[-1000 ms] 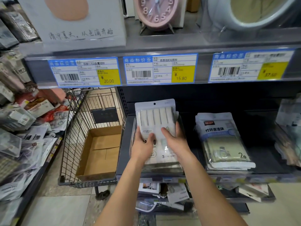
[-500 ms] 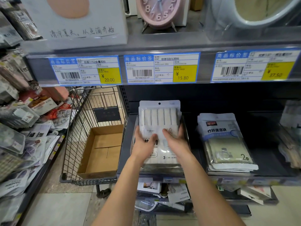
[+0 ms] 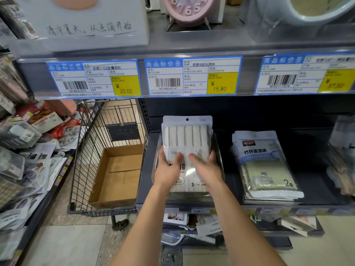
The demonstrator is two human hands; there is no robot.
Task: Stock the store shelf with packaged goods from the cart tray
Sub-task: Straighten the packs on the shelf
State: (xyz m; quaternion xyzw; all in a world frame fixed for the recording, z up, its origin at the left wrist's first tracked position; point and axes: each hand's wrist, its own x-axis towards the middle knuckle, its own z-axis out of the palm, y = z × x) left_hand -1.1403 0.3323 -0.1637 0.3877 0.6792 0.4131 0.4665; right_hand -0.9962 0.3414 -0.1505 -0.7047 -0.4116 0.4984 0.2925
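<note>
A white packet of folded cloths (image 3: 187, 137) lies in a clear plastic bin (image 3: 220, 148) on the dark shelf (image 3: 317, 187), on top of a stack of like packets. My left hand (image 3: 166, 167) grips its left edge, thumb on top. My right hand (image 3: 206, 166) grips its right side the same way. The packet's hang-hole end points to the back of the shelf. Left of the shelf, a wire cart (image 3: 92, 150) holds an open cardboard tray (image 3: 115, 175), which looks empty.
A stack of bamboo-fibre cloth packets (image 3: 267, 162) lies right of the bin. More packets sit at the far right edge (image 3: 343, 154). The shelf above carries price tags (image 3: 192, 75) and a pink clock (image 3: 189, 8). Loose packets crowd the left rack (image 3: 28, 150) and the shelf below (image 3: 201, 227).
Both hands have pushed the white packet a little further back into the bin; the view has shifted slightly closer.
</note>
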